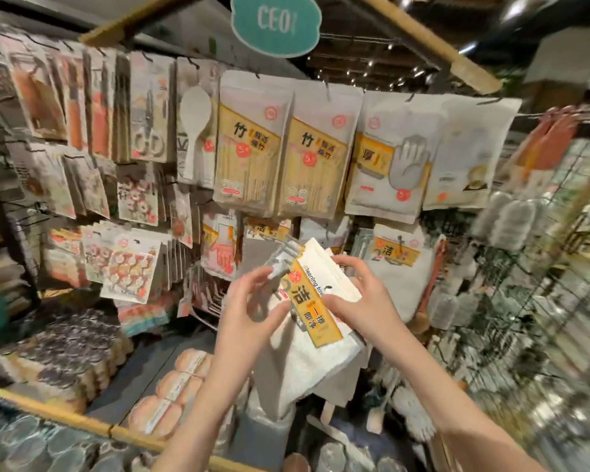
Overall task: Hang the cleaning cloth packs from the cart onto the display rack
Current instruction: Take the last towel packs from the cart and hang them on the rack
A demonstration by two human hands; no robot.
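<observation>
I hold a stack of white cleaning cloth packs [315, 321] with a yellow label band, raised in front of the display rack [324, 226]. My left hand [252, 304] pinches the stack's left edge with thumb and fingers. On the right edge my right hand [358, 294] grips the packs, fingers over their top. One more cleaning cloth pack [394, 267] with the same yellow label hangs on the rack just right of my hands. The cart is out of view.
Hanging goods fill the rack: bamboo-stick packs [249, 151], a glove pack [389, 158], a rice paddle [195, 131], scissors packs [149, 107]. A wire grid with brushes [511, 226] stands right. Sponges [174, 386] lie on a lower shelf behind a wooden rail [65, 417].
</observation>
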